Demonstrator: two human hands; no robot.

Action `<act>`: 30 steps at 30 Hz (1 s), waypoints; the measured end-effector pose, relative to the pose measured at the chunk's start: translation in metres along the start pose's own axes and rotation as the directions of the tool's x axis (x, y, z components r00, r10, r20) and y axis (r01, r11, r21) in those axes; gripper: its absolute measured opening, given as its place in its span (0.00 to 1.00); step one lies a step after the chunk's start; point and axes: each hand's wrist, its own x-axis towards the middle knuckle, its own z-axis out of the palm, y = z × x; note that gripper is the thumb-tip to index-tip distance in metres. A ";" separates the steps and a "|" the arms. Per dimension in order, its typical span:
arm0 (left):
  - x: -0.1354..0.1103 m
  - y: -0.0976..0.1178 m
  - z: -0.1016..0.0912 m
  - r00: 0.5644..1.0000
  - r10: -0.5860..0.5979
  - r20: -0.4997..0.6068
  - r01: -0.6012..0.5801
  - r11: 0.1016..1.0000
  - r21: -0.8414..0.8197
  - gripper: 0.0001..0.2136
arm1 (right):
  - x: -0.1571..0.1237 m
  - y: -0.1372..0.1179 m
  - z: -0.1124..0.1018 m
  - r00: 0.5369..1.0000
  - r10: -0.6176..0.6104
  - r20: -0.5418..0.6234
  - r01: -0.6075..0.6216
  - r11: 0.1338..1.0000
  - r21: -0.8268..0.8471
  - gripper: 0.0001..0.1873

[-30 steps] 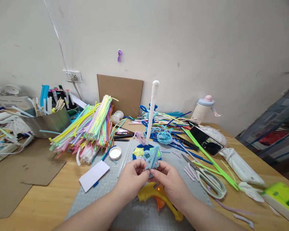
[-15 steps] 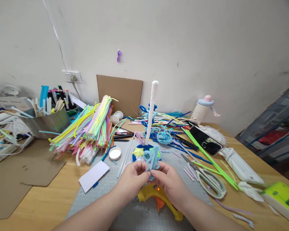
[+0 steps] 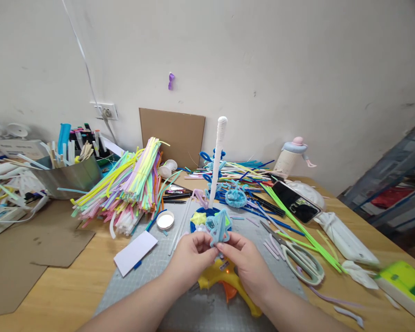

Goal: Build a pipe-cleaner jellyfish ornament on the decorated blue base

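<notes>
Both my hands meet over the grey cutting mat (image 3: 152, 272) and pinch a light blue pipe-cleaner star (image 3: 218, 227). My left hand (image 3: 190, 258) grips its lower left side with closed fingers. My right hand (image 3: 245, 263) holds the lower right side, fingers also closed. Just behind the star stands a blue round base (image 3: 207, 216) with a tall white wrapped stick (image 3: 217, 159) rising from it and a small yellow star shape on it. A yellow glue gun (image 3: 224, 286) lies on the mat under my hands.
A big heap of pastel pipe cleaners (image 3: 127, 184) lies to the left. A metal tin of tools (image 3: 67, 173) and cardboard sheet (image 3: 24, 249) are farther left. Scissors (image 3: 297, 258), green stems (image 3: 297, 221), a phone (image 3: 295, 200) and a white bottle (image 3: 292, 157) sit right.
The star has been turned slightly between my fingers, and my right hand has slid a little lower and to the right. Everything else stays put.
</notes>
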 end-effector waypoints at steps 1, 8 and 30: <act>0.000 0.001 0.000 1.000 -0.015 0.008 0.015 1.000 0.002 0.10 | -0.001 -0.001 0.000 1.000 -0.007 0.013 0.007 1.000 -0.010 0.11; -0.001 0.008 -0.001 0.995 -0.100 0.030 0.100 0.995 0.011 0.10 | -0.002 -0.007 -0.002 0.999 -0.030 -0.022 0.027 0.991 -0.134 0.15; 0.006 0.013 -0.016 0.993 -0.010 -0.117 0.004 0.999 -0.045 0.16 | 0.018 -0.013 -0.025 0.982 -0.161 -0.101 0.138 0.969 -0.207 0.14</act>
